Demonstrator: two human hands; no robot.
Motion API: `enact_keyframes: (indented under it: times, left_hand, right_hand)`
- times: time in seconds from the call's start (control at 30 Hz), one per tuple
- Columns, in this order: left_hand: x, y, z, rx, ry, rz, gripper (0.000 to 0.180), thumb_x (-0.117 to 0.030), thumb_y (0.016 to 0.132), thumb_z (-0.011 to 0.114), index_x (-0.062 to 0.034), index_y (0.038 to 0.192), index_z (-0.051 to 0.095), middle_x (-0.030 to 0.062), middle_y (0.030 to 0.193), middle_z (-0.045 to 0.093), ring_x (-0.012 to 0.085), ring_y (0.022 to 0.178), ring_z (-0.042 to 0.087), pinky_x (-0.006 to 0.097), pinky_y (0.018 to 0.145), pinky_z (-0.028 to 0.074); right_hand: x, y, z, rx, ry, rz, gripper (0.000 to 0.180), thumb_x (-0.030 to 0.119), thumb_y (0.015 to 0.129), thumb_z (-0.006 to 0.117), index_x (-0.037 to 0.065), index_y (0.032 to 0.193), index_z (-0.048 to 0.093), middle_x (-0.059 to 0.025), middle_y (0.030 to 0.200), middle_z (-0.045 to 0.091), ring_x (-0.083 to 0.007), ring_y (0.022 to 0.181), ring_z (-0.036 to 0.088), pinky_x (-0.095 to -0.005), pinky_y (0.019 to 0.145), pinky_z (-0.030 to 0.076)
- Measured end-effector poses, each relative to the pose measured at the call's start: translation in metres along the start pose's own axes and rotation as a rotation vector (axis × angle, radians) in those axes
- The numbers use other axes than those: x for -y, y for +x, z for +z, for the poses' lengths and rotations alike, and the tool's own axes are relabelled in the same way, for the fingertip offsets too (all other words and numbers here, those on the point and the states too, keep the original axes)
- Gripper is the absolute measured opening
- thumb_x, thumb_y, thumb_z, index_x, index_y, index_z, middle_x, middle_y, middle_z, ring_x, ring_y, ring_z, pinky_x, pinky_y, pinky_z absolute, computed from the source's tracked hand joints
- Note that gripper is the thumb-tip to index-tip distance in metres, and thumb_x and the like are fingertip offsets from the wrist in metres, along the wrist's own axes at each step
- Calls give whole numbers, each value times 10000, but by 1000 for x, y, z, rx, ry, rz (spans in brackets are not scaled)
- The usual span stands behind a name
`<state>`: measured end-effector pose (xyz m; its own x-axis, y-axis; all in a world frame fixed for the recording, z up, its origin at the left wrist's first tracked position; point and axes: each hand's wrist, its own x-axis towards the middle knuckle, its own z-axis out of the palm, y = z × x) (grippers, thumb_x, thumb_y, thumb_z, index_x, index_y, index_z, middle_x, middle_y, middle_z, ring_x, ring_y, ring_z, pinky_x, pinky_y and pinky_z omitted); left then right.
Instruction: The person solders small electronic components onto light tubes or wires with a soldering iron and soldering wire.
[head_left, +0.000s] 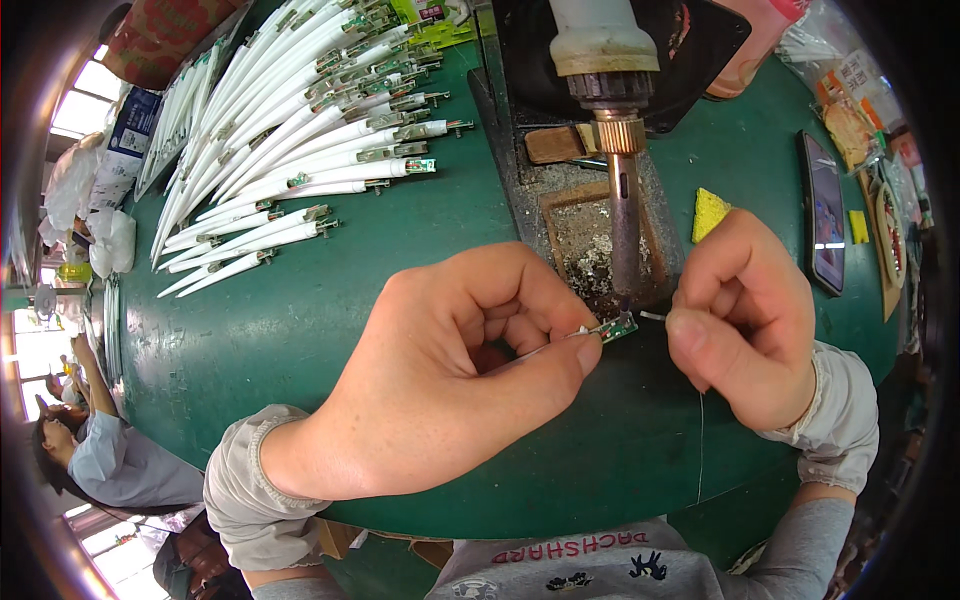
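Observation:
Between thumb and forefinger, my left hand (pixel 450 370) pinches a small green circuit board (pixel 618 327). The board's free end sticks out to the right, right under the tip of a soldering iron (pixel 625 220) that points downward. My right hand (pixel 745 320) is closed in a pinch on a thin pale wire (pixel 652 316), whose end points at the board. From below that hand hangs a fine strand (pixel 701 450), which looks like the same wire. Whether the iron's tip touches the board I cannot tell.
Many white pen-like sticks (pixel 300 120) with small circuit boards on their ends lie fanned out at the left. A tray of solder scraps (pixel 600 240) sits behind the iron. A yellow sponge (pixel 710 214) and a phone (pixel 823 215) lie to the right. Another person (pixel 120 455) sits far left.

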<state>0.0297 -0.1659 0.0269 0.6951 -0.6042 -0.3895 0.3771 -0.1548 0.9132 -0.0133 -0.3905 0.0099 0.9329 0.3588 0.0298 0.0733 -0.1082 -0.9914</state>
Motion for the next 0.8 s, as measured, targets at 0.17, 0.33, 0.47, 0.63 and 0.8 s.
enact_keyframes:
  times: [0.17,0.33,0.47,0.63,0.8]
  left_hand:
    - [-2,1,1,-12,22,56,125,-9,844,653,11,918,555,71,842,635,59,699,562,192,624,451]
    - [-3,1,1,-16,31,78,123,-5,841,653,12,908,551,71,833,633,58,693,562,194,613,451]
    - [-4,1,1,-13,34,84,123,1,838,654,13,906,552,69,831,632,61,697,565,197,615,454]
    - [-3,1,3,-17,61,30,125,11,832,656,19,919,566,55,854,629,66,753,576,208,684,462]
    - [0,0,3,-4,113,-62,124,20,832,654,27,932,582,45,868,624,69,795,577,213,732,459]
  right_hand:
    - [5,-2,2,24,-139,-66,177,16,862,606,20,917,438,-21,798,472,-31,574,449,-182,506,338]
    - [5,-1,6,-8,-111,-50,173,16,863,608,18,916,444,-18,808,462,-32,594,449,-182,521,344]
    - [4,-1,6,-13,-133,-86,177,24,869,606,18,918,436,-20,797,467,-34,568,446,-183,507,347]
    - [-2,-1,6,-41,-65,-117,192,75,902,577,35,927,391,-27,722,465,-44,500,426,-190,458,341]
    - [-7,-1,6,-74,-38,-48,206,158,942,536,45,925,364,-11,653,442,-47,463,402,-191,429,316]
